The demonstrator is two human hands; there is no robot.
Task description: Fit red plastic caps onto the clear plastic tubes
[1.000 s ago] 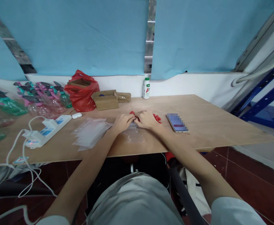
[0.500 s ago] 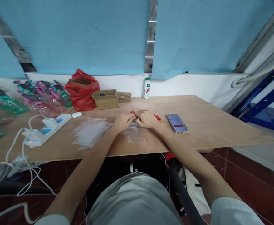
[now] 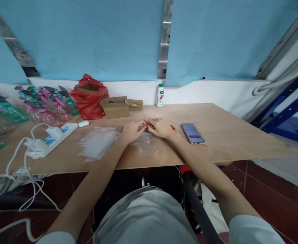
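My left hand (image 3: 133,130) and my right hand (image 3: 161,128) meet over the middle of the table, fingertips pressed together. Between them shows a small red piece (image 3: 147,123), pinched by both hands; its exact shape is too small and covered to make out. Just below the fingers lie several thin, clear sticks or tubes (image 3: 146,148), set side by side in rows. Another small red piece (image 3: 172,127) lies on the wood, right of my right hand. A loose stack of clear plastic bags (image 3: 96,144) spreads out beside my left forearm.
A phone (image 3: 192,133) lies at the right. Leftward are a power strip (image 3: 54,140) with cables and a white case (image 3: 83,124). Along the back stand spray bottles (image 3: 44,113), a red bag (image 3: 91,103), a cardboard box (image 3: 115,107) and a white bottle (image 3: 160,96).
Both hands stay together while the fingers shift slightly around the red piece. More red shows between the fingertips, and less red shows on the table beside my right hand.
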